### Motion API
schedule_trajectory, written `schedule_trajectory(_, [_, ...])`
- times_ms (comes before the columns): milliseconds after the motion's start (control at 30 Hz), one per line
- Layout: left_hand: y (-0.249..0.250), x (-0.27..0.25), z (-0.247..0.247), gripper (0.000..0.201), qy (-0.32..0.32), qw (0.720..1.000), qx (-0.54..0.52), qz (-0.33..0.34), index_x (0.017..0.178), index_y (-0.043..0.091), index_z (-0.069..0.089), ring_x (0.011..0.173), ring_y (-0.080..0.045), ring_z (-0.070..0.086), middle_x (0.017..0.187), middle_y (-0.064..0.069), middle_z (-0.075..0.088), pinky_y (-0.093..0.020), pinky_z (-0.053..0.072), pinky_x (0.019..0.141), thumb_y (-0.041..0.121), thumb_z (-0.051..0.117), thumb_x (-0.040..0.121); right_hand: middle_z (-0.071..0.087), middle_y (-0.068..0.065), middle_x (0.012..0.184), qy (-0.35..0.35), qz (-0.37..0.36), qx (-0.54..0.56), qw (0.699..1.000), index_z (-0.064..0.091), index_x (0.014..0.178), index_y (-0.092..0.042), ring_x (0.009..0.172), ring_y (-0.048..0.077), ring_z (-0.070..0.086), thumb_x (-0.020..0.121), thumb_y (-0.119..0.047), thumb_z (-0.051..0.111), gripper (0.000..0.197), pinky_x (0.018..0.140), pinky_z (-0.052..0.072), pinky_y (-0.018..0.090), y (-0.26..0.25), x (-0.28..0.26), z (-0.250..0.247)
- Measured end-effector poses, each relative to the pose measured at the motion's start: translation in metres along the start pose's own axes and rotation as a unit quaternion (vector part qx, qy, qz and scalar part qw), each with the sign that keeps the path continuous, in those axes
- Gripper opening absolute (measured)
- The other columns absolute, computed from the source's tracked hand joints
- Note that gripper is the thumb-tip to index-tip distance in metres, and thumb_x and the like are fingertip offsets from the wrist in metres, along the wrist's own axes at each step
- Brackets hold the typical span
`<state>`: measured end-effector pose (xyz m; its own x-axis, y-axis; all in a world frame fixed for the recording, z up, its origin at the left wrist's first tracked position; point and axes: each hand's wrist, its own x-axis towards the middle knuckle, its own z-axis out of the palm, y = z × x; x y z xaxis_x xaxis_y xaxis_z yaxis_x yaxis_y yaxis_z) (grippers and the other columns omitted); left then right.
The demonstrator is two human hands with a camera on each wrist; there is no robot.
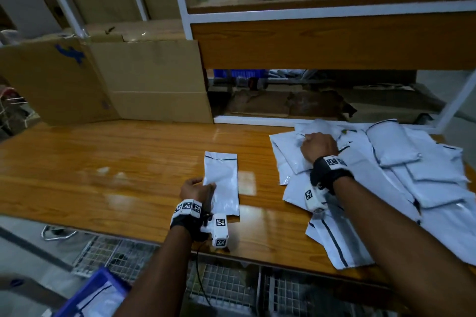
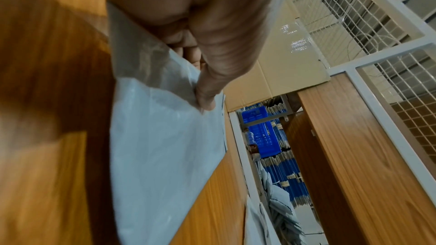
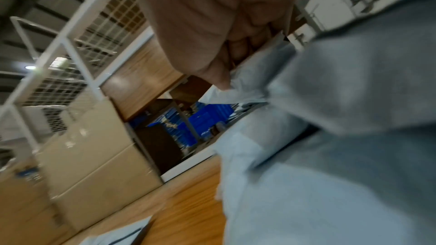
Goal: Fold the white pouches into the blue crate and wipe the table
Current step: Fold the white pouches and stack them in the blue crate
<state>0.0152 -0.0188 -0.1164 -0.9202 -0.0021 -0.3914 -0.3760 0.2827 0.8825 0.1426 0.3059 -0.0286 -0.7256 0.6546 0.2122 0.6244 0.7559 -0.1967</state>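
Observation:
A folded white pouch lies on the wooden table near its front edge. My left hand pinches the pouch's left edge; the left wrist view shows the thumb pressed on the pouch. A heap of white pouches covers the table's right side. My right hand grips a pouch at the heap's far left; in the right wrist view the curled fingers bunch the white plastic. The blue crate with pouches inside stands below the table's front edge at bottom left.
Cardboard boxes stand at the table's back left. A white-framed shelf with a wooden panel rises behind the table. Wire mesh panels run under the table's front edge. More blue crates sit behind the shelf.

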Motion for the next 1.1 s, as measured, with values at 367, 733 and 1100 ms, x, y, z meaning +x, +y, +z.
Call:
schedule_trajectory(367, [-0.021,0.005,-0.087,0.051,0.060,0.998,0.021,0.002,0.107,0.015,0.064,0.083,-0.025,0.070,0.094,-0.009,0.073,-0.030,0.057,0.069,0.025,0.090,0.064,0.056,0.005,0.138,-0.111,-0.212,0.084,0.967,0.063,0.129,-0.026,0.120,0.030,0.054,0.096,-0.032,0.042,0.040,0.102,0.043,0.035,-0.135,-0.116,0.059])
schedule_trajectory(733, [-0.024,-0.005,-0.167,0.044,0.059,0.995,0.070,0.049,0.105,0.006,0.059,0.074,-0.021,0.054,0.093,-0.009,0.062,-0.017,0.040,0.047,0.022,0.087,0.075,0.068,-0.001,0.124,-0.152,-0.088,0.226,0.958,0.076,0.106,-0.022,0.111,0.019,0.063,0.086,-0.062,0.058,0.048,0.093,0.051,0.032,-0.166,-0.161,0.057])
schedule_trajectory(1100, [-0.033,-0.001,-0.157,0.051,0.023,0.978,0.191,0.074,0.051,0.011,0.051,0.043,-0.021,0.048,0.047,-0.002,0.051,-0.021,0.033,0.042,0.042,0.089,0.062,0.039,0.017,0.146,-0.211,0.129,0.192,0.950,0.022,0.146,-0.010,0.132,0.038,0.041,0.047,-0.052,0.093,0.129,0.097,0.048,0.047,-0.174,-0.122,0.082])
